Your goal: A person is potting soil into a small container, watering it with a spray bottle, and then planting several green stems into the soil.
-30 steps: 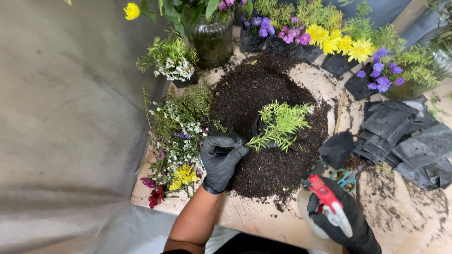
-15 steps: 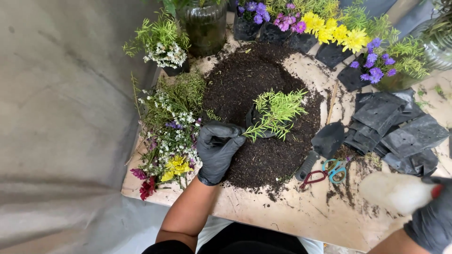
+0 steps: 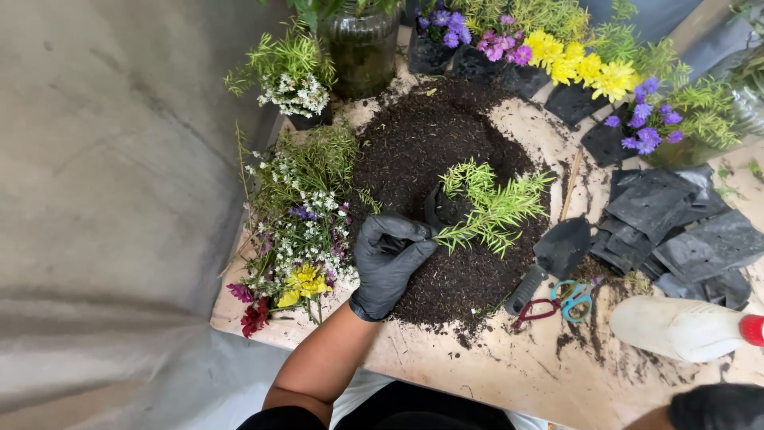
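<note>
Far to my left a grey sheet (image 3: 103,199) hangs down past the edge of the counter (image 3: 509,374). Next to it, on the counter's left side, lies a loose heap of cut flowers (image 3: 298,231): thin green stems, small white blooms, a few purple ones, a yellow one and a dark red one at the near end. Behind that heap stands a small potted plant with white flowers (image 3: 290,76), and beside it a dark glass jar (image 3: 362,48).

My left hand (image 3: 390,259), in a black glove, is curled shut around the base of a feathery green seedling (image 3: 489,207), whose roots sit in a small black bag. The seedling lies tilted over the middle of a big mound of dark soil (image 3: 430,143) that covers the centre of the counter, its leaves pointing to the right.

Just right of the mound a black trowel (image 3: 553,259) rests on the counter, with a pair of scissors with red and blue handles (image 3: 557,302) touching its handle end. Further right is a pile of empty black nursery bags (image 3: 676,231). Along the back edge run bagged plants with purple and yellow flowers (image 3: 589,68).

Near the right edge lies a white bottle with a red cap (image 3: 684,328), on its side. My right hand (image 3: 716,408), also gloved in black, shows only at the bottom right corner; I cannot tell whether it is open or closed.
</note>
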